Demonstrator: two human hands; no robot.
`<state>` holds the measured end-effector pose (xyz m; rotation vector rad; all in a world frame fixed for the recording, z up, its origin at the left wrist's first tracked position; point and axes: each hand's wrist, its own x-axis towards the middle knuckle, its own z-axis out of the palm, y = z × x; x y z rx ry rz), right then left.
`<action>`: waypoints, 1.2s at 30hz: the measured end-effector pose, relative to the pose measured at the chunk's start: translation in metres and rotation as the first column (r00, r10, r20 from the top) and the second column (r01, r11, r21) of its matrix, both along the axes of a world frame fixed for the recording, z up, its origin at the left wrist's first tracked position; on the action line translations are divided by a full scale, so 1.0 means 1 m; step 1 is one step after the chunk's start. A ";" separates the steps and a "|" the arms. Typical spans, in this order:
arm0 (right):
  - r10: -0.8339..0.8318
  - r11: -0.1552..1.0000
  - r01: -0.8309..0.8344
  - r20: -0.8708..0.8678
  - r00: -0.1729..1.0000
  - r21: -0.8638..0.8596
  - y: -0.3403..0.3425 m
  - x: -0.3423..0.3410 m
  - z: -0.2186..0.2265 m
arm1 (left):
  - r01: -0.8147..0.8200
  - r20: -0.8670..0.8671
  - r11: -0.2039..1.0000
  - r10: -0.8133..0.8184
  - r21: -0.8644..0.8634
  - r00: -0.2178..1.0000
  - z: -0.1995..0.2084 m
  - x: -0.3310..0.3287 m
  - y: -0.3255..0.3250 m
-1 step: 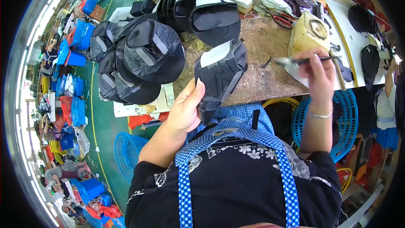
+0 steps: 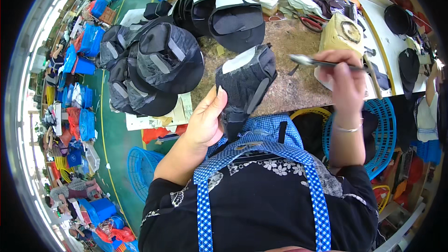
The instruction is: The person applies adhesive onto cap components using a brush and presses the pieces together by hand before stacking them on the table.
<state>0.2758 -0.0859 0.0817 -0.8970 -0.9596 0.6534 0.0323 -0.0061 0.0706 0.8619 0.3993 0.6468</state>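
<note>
Held up over the near edge of the workbench is a black fabric cap (image 2: 240, 88) with a white panel along its upper side and a grey strip low on its right. My left hand (image 2: 205, 116) pinches it at its left side, thumb on top. In my right hand (image 2: 347, 77), fingers closed round its dark handle, is a brush (image 2: 303, 59). Its pale bristles point left toward the cap and are apart from it. Behind the right hand stands a yellowish plastic jug (image 2: 329, 35).
Stacked black and grey caps (image 2: 170, 56) cover the bench's left; black caps with white fronts (image 2: 238, 21) line its back. Red-handled scissors (image 2: 311, 22) lie near the jug. A wooden stick (image 2: 372, 77) rests right of my hand. Blue baskets (image 2: 385, 135) stand below the bench.
My right hand has brought the brush left, from beside the jug toward the cap. The cap has tilted slightly in my left hand, which stays in place.
</note>
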 end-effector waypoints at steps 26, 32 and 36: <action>-0.088 0.992 0.088 0.007 0.996 -0.093 0.016 -0.033 -0.011 | 0.141 -0.233 0.983 -0.111 0.115 0.966 -0.035 -0.029 -0.002; -0.252 0.965 0.247 -0.041 0.967 -0.090 0.015 -0.015 -0.016 | -0.177 -0.231 0.783 0.378 0.596 0.896 0.042 -0.033 0.074; -0.222 0.975 0.221 -0.025 0.975 -0.033 0.011 -0.010 -0.026 | -0.533 0.082 0.703 0.567 0.470 0.820 0.076 -0.039 0.171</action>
